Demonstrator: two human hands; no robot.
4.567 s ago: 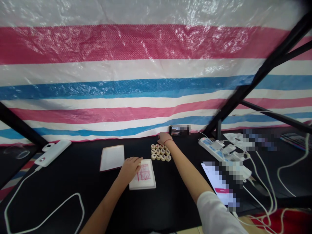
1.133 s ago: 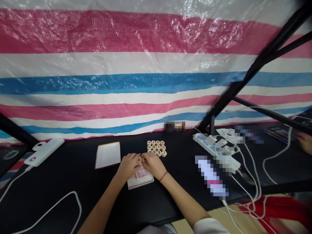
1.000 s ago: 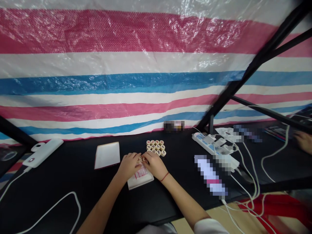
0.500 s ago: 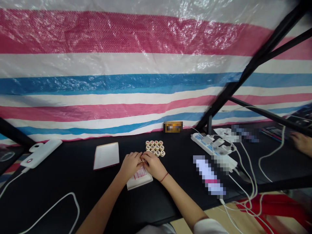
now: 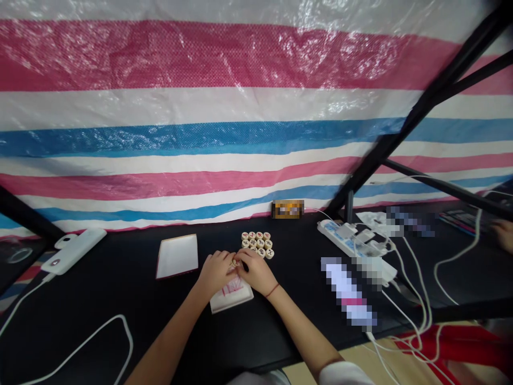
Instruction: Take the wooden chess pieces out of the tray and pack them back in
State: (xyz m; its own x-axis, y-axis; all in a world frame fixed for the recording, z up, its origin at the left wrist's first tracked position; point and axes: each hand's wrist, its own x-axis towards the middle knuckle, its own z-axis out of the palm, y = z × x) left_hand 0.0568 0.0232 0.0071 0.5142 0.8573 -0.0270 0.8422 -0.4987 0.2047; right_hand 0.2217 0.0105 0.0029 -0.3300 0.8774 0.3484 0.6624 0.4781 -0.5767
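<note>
My left hand [image 5: 214,270] and my right hand [image 5: 256,270] meet over a white box [image 5: 231,297] with red lines inside, near the table's front. Their fingertips pinch together on a round wooden chess piece [image 5: 235,262]. A red string circles my right wrist. Just beyond the hands, several round wooden chess pieces [image 5: 257,243] lie in tidy rows on the black table [image 5: 120,283]. The box's white lid [image 5: 178,255] lies flat to the left of my left hand.
A white power bank [image 5: 74,249] with a white cable [image 5: 80,347] sits at the left. A power strip [image 5: 352,240] with plugs and tangled cords fills the right side. Another person's hand [image 5: 504,233] shows at the far right edge. A striped tarp hangs behind.
My right hand came back from the far rows of pieces and joined my left hand over the box. In the last second both hands stay together, shifting only slightly.
</note>
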